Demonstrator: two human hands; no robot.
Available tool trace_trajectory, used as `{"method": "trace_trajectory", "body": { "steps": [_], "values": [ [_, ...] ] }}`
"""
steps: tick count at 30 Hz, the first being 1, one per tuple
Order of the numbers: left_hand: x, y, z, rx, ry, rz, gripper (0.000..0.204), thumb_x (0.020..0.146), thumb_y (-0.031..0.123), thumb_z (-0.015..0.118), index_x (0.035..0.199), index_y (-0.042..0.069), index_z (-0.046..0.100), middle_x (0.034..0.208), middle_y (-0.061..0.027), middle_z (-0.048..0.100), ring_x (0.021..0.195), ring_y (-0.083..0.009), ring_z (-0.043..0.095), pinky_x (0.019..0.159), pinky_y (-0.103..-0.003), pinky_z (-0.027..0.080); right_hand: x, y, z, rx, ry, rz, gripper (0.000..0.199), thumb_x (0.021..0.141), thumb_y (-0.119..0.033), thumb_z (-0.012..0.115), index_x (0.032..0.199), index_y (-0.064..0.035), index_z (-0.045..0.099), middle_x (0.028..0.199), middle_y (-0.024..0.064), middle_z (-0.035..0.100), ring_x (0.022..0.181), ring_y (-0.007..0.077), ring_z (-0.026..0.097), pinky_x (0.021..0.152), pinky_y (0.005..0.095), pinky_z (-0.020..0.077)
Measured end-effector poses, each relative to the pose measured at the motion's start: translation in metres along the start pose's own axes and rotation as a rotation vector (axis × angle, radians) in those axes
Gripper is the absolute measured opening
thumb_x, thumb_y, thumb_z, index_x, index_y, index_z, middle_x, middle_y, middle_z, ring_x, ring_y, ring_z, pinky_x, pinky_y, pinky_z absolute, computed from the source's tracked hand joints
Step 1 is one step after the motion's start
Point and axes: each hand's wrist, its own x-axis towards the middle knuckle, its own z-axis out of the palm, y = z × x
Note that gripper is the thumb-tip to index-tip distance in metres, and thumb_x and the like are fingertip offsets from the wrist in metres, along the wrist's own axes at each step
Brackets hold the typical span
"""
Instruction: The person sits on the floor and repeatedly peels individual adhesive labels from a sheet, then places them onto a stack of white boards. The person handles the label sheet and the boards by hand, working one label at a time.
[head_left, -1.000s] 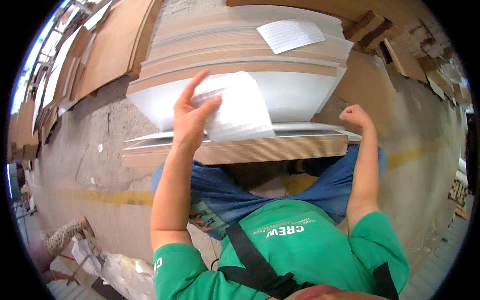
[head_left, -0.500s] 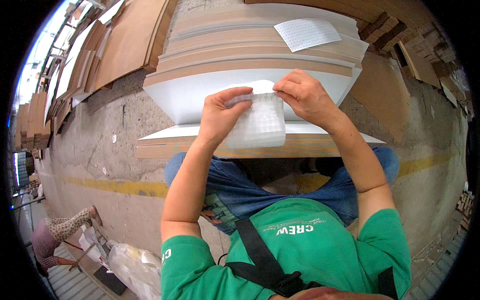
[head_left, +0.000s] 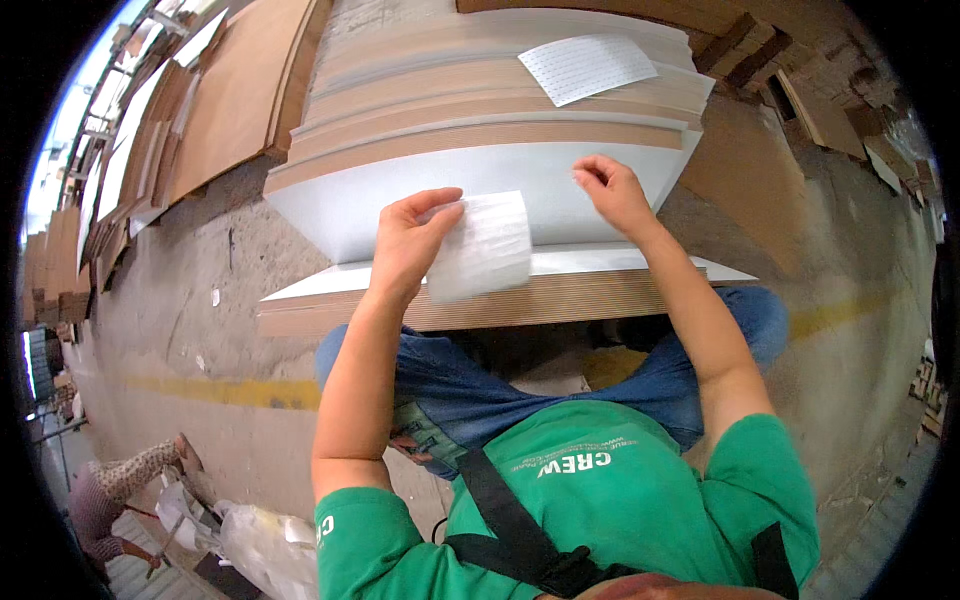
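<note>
My left hand [head_left: 410,240] pinches the left edge of a translucent white sheet with faint rows across it [head_left: 485,250], which hangs over the near boards. To its right, and apart from the sheet, my right hand [head_left: 618,200] has thumb and fingertips pressed together; whatever they hold is too small to make out. Behind both hands a white-faced board [head_left: 430,180] leans at the front of a long row of boards with brown edges [head_left: 400,115]. Nearer to me lies a stack of thin white-topped boards [head_left: 560,300].
A white sheet with rows of small marks [head_left: 587,68] lies on top of the far boards. Large brown cardboard sheets [head_left: 230,100] stand at left, more cardboard [head_left: 745,180] at right. Another person [head_left: 105,500] is at lower left beside a clear plastic bag [head_left: 265,545].
My right hand has come off the translucent sheet and moved right. My left hand keeps the sheet, now lower and turned slightly. The whole view has shifted a little.
</note>
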Motion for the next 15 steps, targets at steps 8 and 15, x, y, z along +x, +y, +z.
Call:
{"method": "trace_trajectory", "body": {
  "steps": [8, 15],
  "values": [
    [0.007, 0.001, 0.006, 0.011, 0.002, 0.015, 0.026, 0.077, 0.010, 0.062, 0.100, -0.001, 0.062, 0.087, -0.0079, 0.063, 0.074, -0.0096, 0.056, 0.064, -0.022, 0.045, 0.027, 0.141, -0.013, -0.651, 0.410, -0.190, 0.011, 0.073, -0.016, 0.056, 0.078, -0.0059, 0.056, 0.074, 0.0111, 0.059, 0.072, 0.0310, 0.055, 0.068, 0.0405, 0.0449],
    [0.003, 0.002, 0.006, -0.029, -0.006, 0.005, 0.024, 0.077, 0.008, 0.063, 0.100, 0.000, 0.063, 0.088, -0.0072, 0.063, 0.073, -0.0093, 0.056, 0.066, -0.022, 0.046, 0.025, 0.143, -0.059, -0.309, 0.535, 0.229, 0.022, 0.075, -0.025, 0.063, 0.080, -0.0042, 0.057, 0.074, 0.0092, 0.060, 0.071, 0.0247, 0.057, 0.066, 0.0359, 0.0458]
  ]
}}
